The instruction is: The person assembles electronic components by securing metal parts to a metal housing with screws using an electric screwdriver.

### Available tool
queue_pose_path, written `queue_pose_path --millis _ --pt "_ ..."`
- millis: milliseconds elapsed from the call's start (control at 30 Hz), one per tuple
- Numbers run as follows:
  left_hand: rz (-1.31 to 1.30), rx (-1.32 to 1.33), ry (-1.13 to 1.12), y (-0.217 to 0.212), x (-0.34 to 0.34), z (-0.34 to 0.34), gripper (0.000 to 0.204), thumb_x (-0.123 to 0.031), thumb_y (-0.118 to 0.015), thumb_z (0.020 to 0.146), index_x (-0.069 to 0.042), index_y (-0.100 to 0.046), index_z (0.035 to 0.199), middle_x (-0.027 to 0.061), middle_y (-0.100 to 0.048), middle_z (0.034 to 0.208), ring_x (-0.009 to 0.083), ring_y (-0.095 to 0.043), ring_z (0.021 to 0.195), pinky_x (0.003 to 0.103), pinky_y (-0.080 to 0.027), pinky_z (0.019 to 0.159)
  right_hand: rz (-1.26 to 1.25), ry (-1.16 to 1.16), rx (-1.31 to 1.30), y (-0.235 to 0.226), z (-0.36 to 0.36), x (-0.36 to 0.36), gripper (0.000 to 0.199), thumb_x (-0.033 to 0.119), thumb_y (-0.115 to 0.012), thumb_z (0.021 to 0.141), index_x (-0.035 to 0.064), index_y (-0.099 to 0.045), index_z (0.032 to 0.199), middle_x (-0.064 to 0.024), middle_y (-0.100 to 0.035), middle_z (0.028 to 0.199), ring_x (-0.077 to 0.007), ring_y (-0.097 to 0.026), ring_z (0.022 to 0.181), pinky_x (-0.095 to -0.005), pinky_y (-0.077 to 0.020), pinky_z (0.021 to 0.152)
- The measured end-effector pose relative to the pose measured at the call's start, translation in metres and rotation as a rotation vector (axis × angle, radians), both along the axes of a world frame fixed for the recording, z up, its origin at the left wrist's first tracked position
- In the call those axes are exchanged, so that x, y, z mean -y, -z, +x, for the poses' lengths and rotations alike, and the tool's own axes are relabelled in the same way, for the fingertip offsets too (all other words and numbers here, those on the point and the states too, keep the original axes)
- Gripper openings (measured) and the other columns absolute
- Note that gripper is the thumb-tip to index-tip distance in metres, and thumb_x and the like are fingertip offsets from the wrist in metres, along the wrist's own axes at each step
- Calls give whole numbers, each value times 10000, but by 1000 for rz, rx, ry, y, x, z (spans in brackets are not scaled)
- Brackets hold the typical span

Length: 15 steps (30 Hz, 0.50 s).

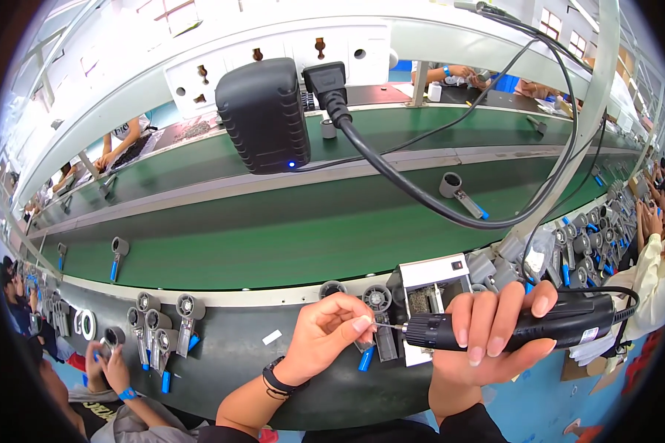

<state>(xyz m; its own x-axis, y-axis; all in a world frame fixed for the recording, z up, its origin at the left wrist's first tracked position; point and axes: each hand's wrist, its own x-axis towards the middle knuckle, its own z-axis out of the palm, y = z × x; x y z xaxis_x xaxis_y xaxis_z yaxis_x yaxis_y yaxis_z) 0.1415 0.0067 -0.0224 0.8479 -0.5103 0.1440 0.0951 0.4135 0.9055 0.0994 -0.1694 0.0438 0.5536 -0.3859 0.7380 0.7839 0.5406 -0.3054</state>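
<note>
My right hand [488, 332] is wrapped round a black electric screwdriver [569, 323] held level, its thin bit pointing left. A cable runs from its rear end. At the tip of the bit, the thumb and fingers of my left hand [332, 328] are pinched together; what lies between them is too small to make out. Just behind my hands, a grey handheld fan [377, 299] with a blue part lies on the dark worktop [229, 362]. Beside it, a white screw feeder box [434, 273] holds many small screws.
Several grey fans [188, 310] lie to the left; more are piled at right [584, 244]. Beyond runs a green conveyor belt [288, 251] carrying a few fans. A power strip [277, 55] with a black adapter [262, 114] and hanging cable crosses above. Co-workers sit on both sides.
</note>
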Motion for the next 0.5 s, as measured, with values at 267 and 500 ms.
queue_pose_path --millis 267,500 --pt "12 -23 6 -2 0 -1 35 -37 -587 945 -4 -585 953 97 -623 904 153 -610 751 297 -502 676 -34 27 48 0 2 -3 332 379 -604 973 154 -393 1095 6 -509 709 -91 -529 521 -258 -441 553" --pt "24 -45 22 2 2 -3 83 -88 -572 974 -9 -569 1000 91 -627 927 149 -612 765 301 -509 691 -66 53 72 -1 1 -3 344 366 -643 951 153 -408 1086 11 -539 686 -90 -551 503 -250 -461 539"
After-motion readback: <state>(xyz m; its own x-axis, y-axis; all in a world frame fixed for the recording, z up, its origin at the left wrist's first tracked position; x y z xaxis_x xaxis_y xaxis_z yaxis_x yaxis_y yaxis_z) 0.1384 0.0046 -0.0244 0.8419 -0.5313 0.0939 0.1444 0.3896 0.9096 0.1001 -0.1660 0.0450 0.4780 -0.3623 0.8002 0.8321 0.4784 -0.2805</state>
